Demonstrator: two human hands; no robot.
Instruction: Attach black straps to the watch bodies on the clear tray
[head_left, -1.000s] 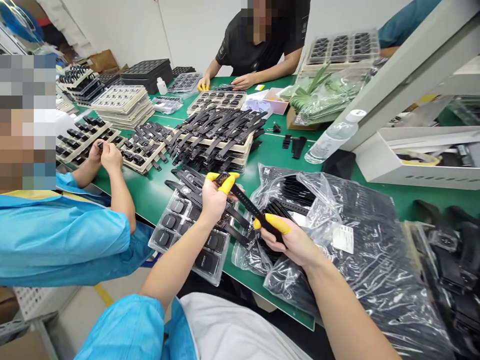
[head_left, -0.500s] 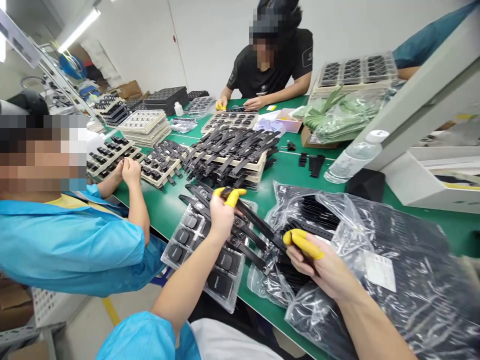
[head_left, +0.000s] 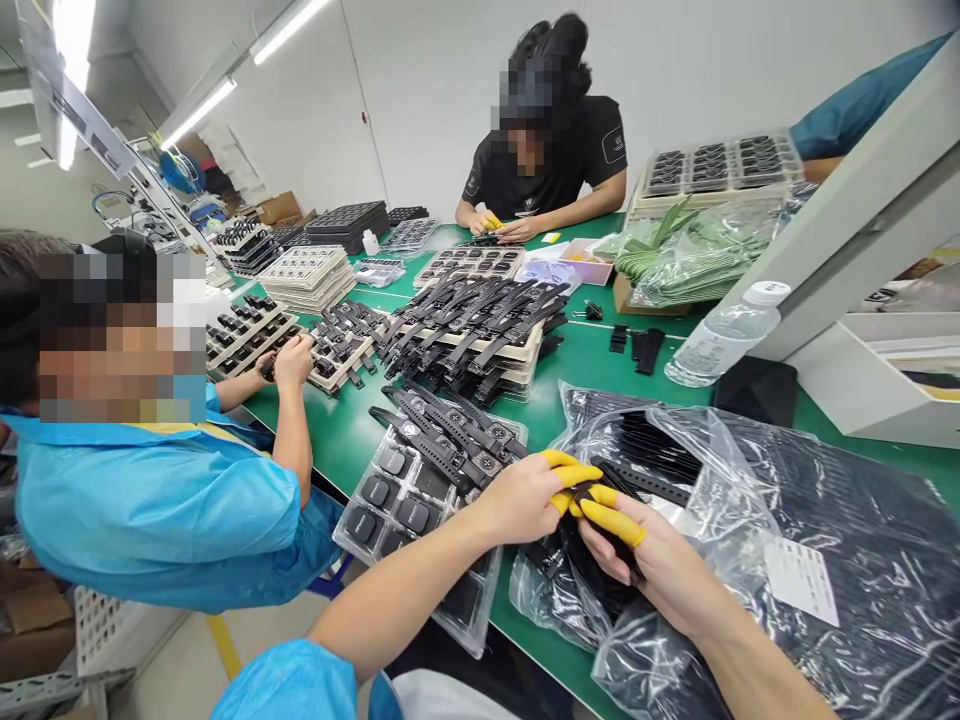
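My left hand point(head_left: 529, 495) and my right hand point(head_left: 652, 545), both with yellow finger cots, meet over the front of the table. Their fingertips pinch a black watch strap point(head_left: 576, 490), most of which the fingers cover. Left of them, a clear plastic tray point(head_left: 480, 590) holds square black watch bodies point(head_left: 412, 515). Several watches with black straps point(head_left: 457, 435) lie across the tray's far part. Beneath and right of my hands, an open clear bag point(head_left: 742, 480) spills a bundle of black straps point(head_left: 649, 450).
Beyond the tray rises a stack of trays loaded with strapped watches point(head_left: 472, 320). A water bottle point(head_left: 727, 335) stands at the right, near a white box point(head_left: 885, 370). One co-worker in blue point(head_left: 165, 490) sits at the left; another in black point(head_left: 540, 180) works across the table.
My left hand has moved right, from above the tray to my right hand, bringing its end of the strap along. The camera view has shifted slightly.
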